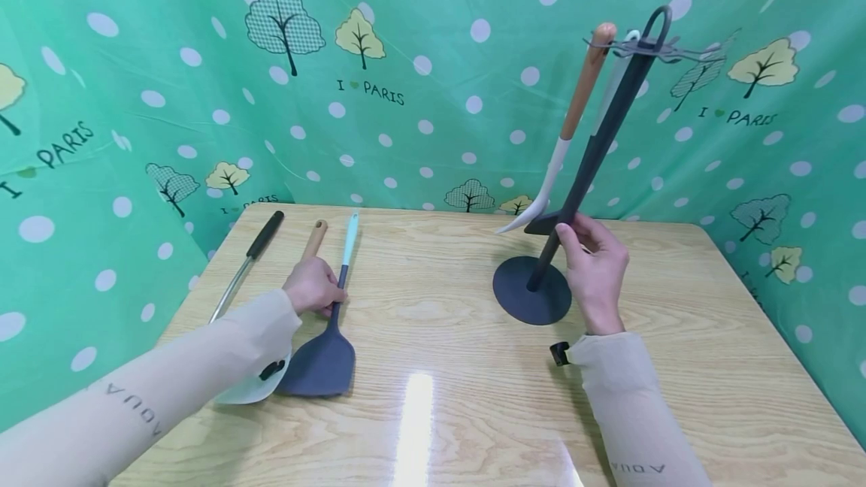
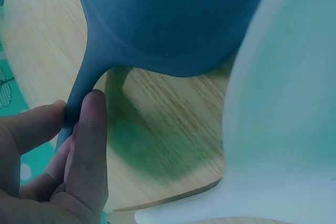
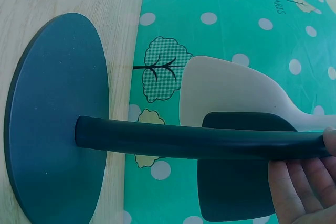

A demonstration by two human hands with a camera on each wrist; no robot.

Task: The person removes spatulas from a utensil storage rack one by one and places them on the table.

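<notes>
My left hand [image 1: 314, 285] pinches the neck of a spatula [image 1: 318, 367] with a dark broad blade and a light blue handle. The left wrist view shows thumb and fingers on that neck [image 2: 77, 100]. At the right, my right hand [image 1: 598, 269] grips the black pole of a utensil stand [image 1: 582, 179] low down, above its round base [image 1: 517, 295]. From the stand's top ring hang a white utensil with a wooden handle [image 1: 582, 100] and a pale-handled one with a dark head [image 3: 236, 190].
Left of the spatula lies a white utensil [image 1: 246, 393] with a wooden handle, partly hidden by my left sleeve. Farther left is a utensil with a black handle [image 1: 265, 235] and a metal shaft. A green patterned cloth [image 1: 419, 96] hangs behind the wooden table [image 1: 446, 322].
</notes>
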